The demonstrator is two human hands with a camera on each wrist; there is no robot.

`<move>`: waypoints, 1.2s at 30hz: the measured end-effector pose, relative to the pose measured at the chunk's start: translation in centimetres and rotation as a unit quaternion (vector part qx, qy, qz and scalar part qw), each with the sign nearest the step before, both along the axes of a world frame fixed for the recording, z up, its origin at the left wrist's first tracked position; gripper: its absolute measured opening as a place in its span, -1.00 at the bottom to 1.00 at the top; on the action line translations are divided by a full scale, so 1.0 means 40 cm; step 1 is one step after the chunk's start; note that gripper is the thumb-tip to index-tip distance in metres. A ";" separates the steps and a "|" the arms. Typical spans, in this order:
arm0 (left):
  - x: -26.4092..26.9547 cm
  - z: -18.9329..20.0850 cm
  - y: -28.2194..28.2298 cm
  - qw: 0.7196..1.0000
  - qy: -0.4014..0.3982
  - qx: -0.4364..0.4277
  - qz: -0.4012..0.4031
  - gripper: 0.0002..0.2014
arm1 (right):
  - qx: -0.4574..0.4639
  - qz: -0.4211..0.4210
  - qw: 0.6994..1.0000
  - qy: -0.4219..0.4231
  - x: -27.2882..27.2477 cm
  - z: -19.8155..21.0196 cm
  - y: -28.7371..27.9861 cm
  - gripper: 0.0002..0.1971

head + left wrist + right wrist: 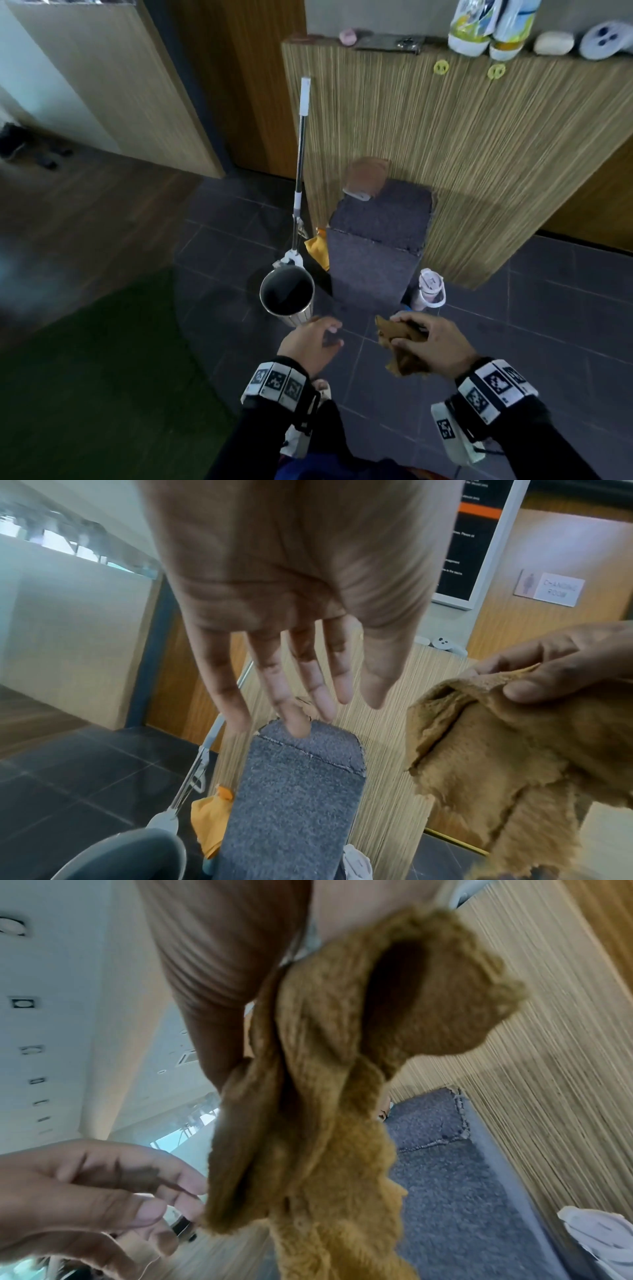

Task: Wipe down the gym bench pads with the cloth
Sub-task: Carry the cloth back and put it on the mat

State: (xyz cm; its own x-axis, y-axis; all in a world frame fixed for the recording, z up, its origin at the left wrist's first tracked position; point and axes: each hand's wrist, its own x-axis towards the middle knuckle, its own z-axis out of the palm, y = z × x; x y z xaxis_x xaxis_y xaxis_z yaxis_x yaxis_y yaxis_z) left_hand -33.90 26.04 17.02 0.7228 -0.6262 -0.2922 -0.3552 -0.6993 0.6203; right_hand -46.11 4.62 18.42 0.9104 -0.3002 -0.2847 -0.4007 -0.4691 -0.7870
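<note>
A grey, carpet-textured bench pad (380, 236) stands in front of me, its far end against a striped wooden cabinet. My right hand (411, 332) grips a crumpled brown cloth (400, 346) in the air, short of the pad's near end. In the left wrist view the cloth (496, 750) hangs from the right thumb and fingers (555, 666), with the pad (294, 791) below. My left hand (329, 334) hovers just left of the cloth, fingers straight and holding nothing. The right wrist view shows the cloth (325, 1096) dangling over the pad (455, 1191), with the left hand (103, 1191) close beside its edge.
A round metal bin (287, 291) and a mop handle (300, 164) stand left of the bench, with an orange rag (318, 250) between. A white and pink bottle (430, 289) sits on the tiled floor at its right. A brown object (366, 176) lies at the pad's far end.
</note>
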 end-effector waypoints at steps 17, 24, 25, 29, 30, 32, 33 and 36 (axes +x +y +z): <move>0.478 0.028 -0.368 0.964 -0.041 -0.077 -0.250 -0.59 | 0.041 -0.130 0.990 0.017 0.399 0.025 -0.177 -0.66; 0.594 0.029 -0.598 0.959 0.016 -0.137 -0.248 -0.68 | 0.063 -0.146 0.987 0.020 0.533 0.035 -0.412 -0.59; 0.611 0.032 -0.629 0.962 0.026 -0.143 -0.232 -0.69 | 0.063 -0.137 0.988 0.024 0.550 0.039 -0.448 -0.63; 0.666 0.052 -0.739 0.968 0.072 -0.154 -0.187 -0.88 | 0.092 -0.106 0.990 0.020 0.603 0.046 -0.564 -0.79; 0.675 0.058 -0.762 0.968 0.083 -0.155 -0.178 -0.92 | 0.085 -0.098 0.991 0.018 0.615 0.051 -0.586 -0.76; 0.685 0.068 -0.802 0.971 0.094 -0.160 -0.151 -0.98 | 0.041 -0.059 0.997 0.025 0.644 0.057 -0.615 -0.63; 0.688 0.071 -0.821 0.973 0.089 -0.160 -0.139 -0.97 | -0.016 -0.037 0.999 0.033 0.659 0.058 -0.625 -0.51; 0.699 0.082 -0.864 0.976 0.085 -0.144 -0.138 -0.91 | -0.152 -0.041 0.986 0.056 0.683 0.062 -0.646 -0.40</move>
State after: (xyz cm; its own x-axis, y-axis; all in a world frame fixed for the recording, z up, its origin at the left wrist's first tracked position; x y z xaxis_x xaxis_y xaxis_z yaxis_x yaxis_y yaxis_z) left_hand -5.95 -8.52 20.29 0.4712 -0.8643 -0.1756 -0.3812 -0.3792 0.8432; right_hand -18.78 -21.21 20.89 0.8473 -0.4580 -0.2688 -0.5240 -0.6384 -0.5638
